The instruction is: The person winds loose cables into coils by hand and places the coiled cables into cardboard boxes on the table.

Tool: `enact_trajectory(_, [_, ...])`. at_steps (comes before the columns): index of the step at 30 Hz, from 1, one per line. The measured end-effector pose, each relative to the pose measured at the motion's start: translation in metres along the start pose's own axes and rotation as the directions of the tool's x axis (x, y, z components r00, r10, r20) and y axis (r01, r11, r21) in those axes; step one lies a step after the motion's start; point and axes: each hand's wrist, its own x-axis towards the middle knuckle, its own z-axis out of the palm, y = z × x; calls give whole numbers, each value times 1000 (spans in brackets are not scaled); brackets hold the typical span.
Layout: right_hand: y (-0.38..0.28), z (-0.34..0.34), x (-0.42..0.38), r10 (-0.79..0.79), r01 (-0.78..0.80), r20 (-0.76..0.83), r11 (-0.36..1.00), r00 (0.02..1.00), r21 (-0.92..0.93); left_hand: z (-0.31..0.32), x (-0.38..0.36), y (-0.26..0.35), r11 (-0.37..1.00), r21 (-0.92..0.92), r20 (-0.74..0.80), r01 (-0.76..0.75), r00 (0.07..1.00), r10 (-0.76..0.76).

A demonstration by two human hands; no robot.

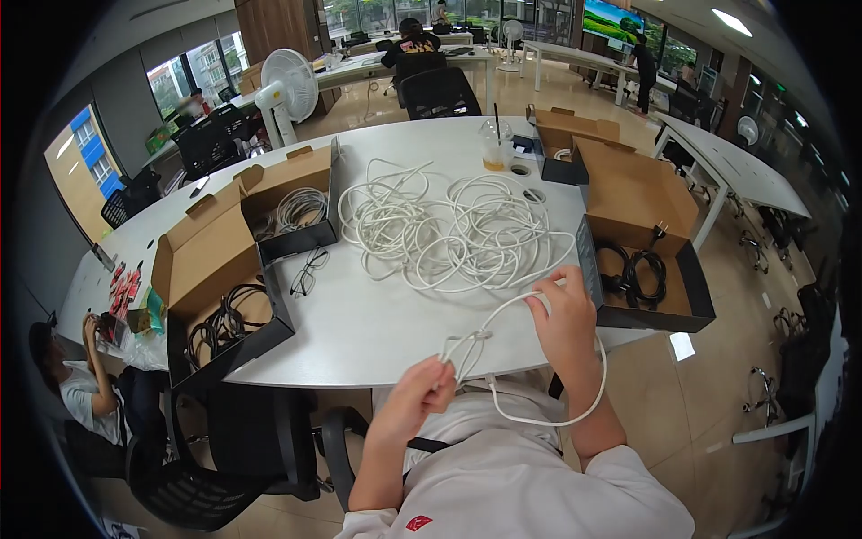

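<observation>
A white cable (499, 310) runs between my two hands at the table's near edge. My left hand (420, 384) is closed around a small looped bundle of it. My right hand (566, 310), higher and to the right, pinches the same cable. One end with a plug hangs near my lap, and a length droops below my right forearm. Beyond my hands lies a large tangled heap of white cable (467, 229), spread over the middle of the white table (350, 346). Whether the held cable joins this heap is hard to make out.
Open cardboard boxes with black cables (224, 323) and grey cables (301, 211) stand on the left. Another box with a black cable (642, 277) is at the right. Eyeglasses (310, 269), a plastic cup (494, 148) and a fan (285, 85) are nearby. A person (85, 386) sits at left.
</observation>
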Motion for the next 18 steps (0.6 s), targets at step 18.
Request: enact_trajectory(18, [-91,27,-90,-644,636,-22,748,764,190,-25,30,-21,914,-272,-399,-300,900,177])
